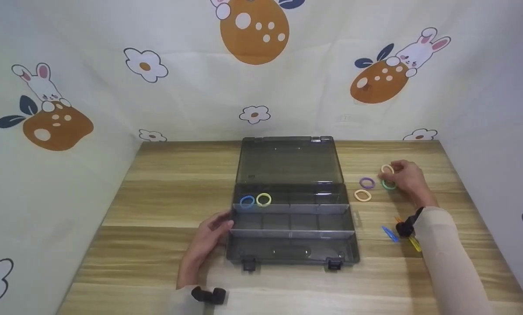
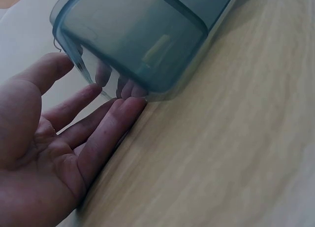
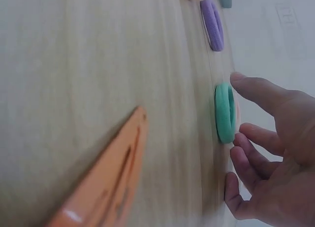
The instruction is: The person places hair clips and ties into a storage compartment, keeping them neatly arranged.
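Observation:
A grey see-through compartment box [image 1: 290,221] stands with its lid [image 1: 290,159] folded back. My left hand [image 1: 211,234] has its fingertips against the box's left side, thumb near the rim. My right hand [image 1: 409,178] is at the far right, thumb and fingers spread apart around a pale orange hair tie [image 1: 387,169]. A green hair tie [image 3: 225,113] is close before these fingertips and partly covers the pale one in the right wrist view. A purple hair tie [image 1: 367,183] and another pale orange hair tie [image 1: 362,195] lie between box and right hand.
Blue [image 1: 247,201] and yellow [image 1: 263,200] hair ties are in the box's back row, at the left. By the right wrist lie a blue hair clip [image 1: 390,234], a yellow hair clip [image 1: 415,243] and an orange hair clip [image 3: 110,180]. Printed cloth [image 1: 191,96] surrounds the table.

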Tool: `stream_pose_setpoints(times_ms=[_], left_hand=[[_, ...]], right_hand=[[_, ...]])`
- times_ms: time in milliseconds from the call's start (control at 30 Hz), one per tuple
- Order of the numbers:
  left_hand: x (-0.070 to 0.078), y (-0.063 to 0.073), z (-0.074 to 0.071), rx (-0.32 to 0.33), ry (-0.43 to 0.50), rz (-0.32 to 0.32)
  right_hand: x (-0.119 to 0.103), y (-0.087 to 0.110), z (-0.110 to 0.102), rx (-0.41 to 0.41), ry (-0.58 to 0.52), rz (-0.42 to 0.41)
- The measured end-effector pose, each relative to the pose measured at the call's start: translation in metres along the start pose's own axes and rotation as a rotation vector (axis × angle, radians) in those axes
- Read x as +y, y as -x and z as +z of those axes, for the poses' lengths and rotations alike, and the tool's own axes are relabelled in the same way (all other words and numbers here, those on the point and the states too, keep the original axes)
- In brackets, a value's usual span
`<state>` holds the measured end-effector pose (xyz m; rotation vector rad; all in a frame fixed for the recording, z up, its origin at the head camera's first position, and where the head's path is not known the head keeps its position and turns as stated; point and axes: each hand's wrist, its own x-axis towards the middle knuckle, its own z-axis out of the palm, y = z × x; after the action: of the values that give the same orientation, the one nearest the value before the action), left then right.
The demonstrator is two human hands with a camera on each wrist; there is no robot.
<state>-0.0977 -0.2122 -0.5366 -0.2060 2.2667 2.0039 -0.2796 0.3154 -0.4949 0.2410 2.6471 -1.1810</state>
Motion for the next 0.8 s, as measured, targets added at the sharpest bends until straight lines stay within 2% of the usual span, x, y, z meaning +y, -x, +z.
stream_pose_setpoints(times_ms=[233,367,533,800], left_hand=[[-0.0013,-0.0002,0.0015,0.010,-0.038,0.031],[-0.0020,0.0002,0.0018,0.013,-0.026,0.022],[-0.0023,0.0003,0.0024,0.012,-0.015,0.028],[-0.0017,0.0005,0.0020,0.014,-0.025,0.039]], right_hand=[[0.0030,-0.0029,0.0023,0.098,0.094,-0.093],[0.0017,-0.0019,0.0044,0.117,0.071,-0.073],[0.0014,-0.0020,0.0051,0.129,0.097,-0.085],[0.0026,-0.0036,0.0059,0.095,0.119,-0.078]])
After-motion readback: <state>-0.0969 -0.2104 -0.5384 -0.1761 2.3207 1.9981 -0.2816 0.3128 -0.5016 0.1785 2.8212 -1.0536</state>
